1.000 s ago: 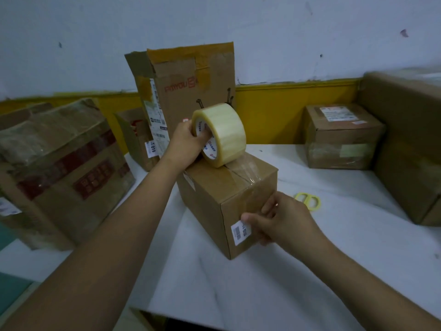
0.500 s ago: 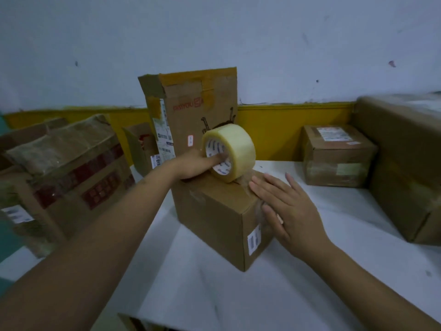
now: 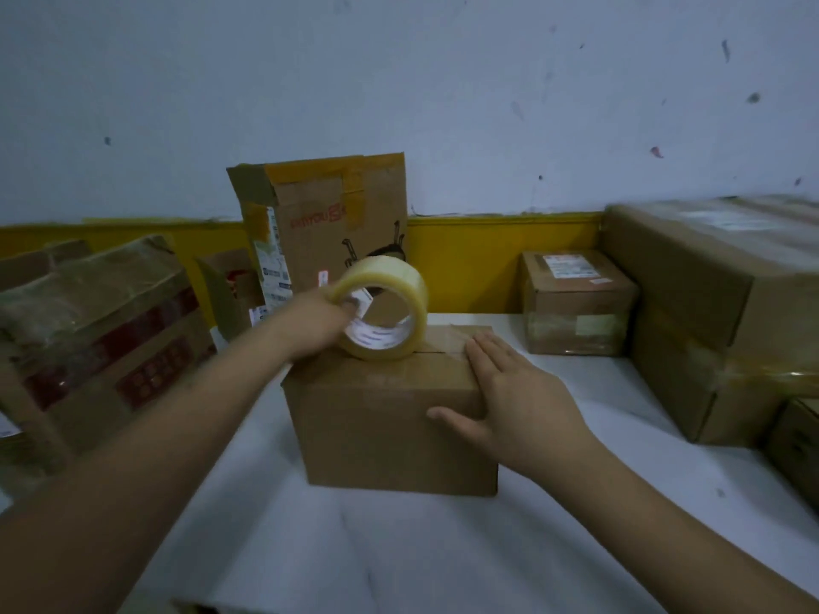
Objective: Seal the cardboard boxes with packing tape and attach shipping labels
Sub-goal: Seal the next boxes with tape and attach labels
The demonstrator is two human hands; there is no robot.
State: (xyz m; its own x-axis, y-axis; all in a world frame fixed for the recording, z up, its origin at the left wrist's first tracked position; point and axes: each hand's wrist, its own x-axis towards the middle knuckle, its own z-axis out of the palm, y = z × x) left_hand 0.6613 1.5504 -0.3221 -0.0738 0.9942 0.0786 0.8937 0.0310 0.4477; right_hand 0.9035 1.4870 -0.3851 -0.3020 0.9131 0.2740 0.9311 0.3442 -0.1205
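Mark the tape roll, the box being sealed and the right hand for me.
tape roll [image 3: 401, 277], head view, on its clear outer band.
box being sealed [image 3: 381, 427], head view, on its front face.
right hand [image 3: 518, 401], head view, on its back.

Small cardboard box [image 3: 390, 418] sits mid-table [image 3: 443, 560], near the front. Tape roll [image 3: 382, 308] stands on edge on the box's top, left-rear part, held by the left hand [image 3: 317, 323] from the left. Right hand [image 3: 509, 396] lies flat over the box's right top edge, thumb on the front face. Behind the box, a tall upright carton [image 3: 328, 228] against the wall [image 3: 399, 82]. Left of it, a large wrapped box [image 3: 97, 343]. Right rear, a labelled box [image 3: 576, 303]; further right, stacked large boxes [image 3: 718, 312] at the table's edge.
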